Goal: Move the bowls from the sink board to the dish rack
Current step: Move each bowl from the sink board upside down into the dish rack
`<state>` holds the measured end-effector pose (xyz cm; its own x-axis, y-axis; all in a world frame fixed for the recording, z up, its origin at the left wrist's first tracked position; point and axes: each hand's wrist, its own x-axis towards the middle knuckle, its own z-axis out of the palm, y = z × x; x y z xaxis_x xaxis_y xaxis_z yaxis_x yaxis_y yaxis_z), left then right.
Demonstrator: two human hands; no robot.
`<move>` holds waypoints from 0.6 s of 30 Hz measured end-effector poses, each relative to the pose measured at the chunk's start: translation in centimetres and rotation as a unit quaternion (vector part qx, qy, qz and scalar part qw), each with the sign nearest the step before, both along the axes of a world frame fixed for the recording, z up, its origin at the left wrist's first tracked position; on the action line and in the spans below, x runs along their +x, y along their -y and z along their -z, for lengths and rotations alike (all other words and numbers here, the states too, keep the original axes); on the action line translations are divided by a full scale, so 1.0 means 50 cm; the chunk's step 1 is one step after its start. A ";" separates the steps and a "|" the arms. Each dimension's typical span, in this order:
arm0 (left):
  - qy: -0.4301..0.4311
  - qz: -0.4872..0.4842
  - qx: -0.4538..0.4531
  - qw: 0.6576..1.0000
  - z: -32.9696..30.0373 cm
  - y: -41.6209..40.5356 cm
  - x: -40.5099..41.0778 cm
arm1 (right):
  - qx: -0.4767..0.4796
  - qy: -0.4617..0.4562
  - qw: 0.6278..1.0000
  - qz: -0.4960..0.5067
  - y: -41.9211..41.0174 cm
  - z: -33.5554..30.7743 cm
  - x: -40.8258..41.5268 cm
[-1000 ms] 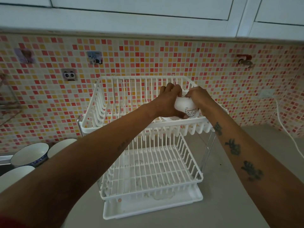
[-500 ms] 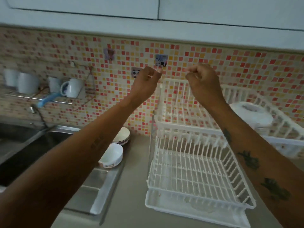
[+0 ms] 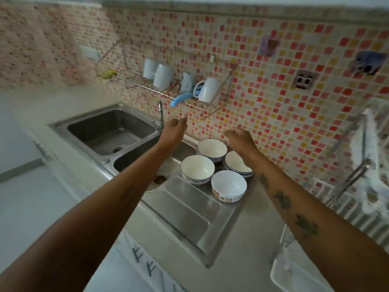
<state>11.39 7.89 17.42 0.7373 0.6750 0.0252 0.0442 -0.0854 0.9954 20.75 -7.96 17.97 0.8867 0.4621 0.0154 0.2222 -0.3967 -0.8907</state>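
Several bowls stand upright in a cluster on the steel sink board: a blue-rimmed bowl at the left, another blue-rimmed bowl behind it, a third bowl partly under my right wrist, and a plain white bowl in front. My left hand hovers above the sink's back edge, fingers loosely curled, holding nothing. My right hand hovers just above the back bowls, also loosely curled and holding nothing. The white dish rack is blurred at the right edge.
A double steel sink lies left of the board, with a tap at its back. A wire wall shelf holds white mugs and a blue-handled tool. Mosaic tiles cover the wall. Cabinet fronts run below the counter.
My view has swung left from the dish rack to the sink board. Both hands let go of the white bowl left in the rack's top tier and now hover above the bowls.
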 end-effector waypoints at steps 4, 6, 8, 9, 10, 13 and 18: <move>-0.107 0.008 -0.093 0.990 0.127 -0.035 0.014 | -0.069 -0.071 0.992 0.080 -0.014 0.122 0.059; -0.165 0.042 -0.135 0.976 0.192 -0.023 0.028 | -0.102 -0.118 0.980 0.122 0.004 0.186 0.091; -0.199 0.080 -0.184 0.959 0.255 -0.002 0.046 | -0.113 -0.149 0.973 0.135 0.026 0.259 0.137; -0.214 0.097 -0.209 0.949 0.283 0.010 0.056 | -0.122 -0.156 0.971 0.136 0.034 0.300 0.168; -0.230 0.114 -0.231 0.939 0.308 0.025 0.065 | -0.133 -0.165 0.967 0.140 0.042 0.322 0.178; -0.252 0.167 -0.294 0.907 0.362 0.069 0.089 | -0.139 -0.193 0.958 0.162 0.052 0.334 0.162; -0.248 0.166 -0.391 0.871 0.418 0.110 0.135 | -0.113 -0.234 0.952 0.163 0.046 0.366 0.163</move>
<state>18.16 2.40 -3.51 0.6839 0.0900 -0.7240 0.5879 0.5197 0.6199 28.88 -10.26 -0.34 0.8687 0.1058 -0.4838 -0.3461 -0.5689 -0.7460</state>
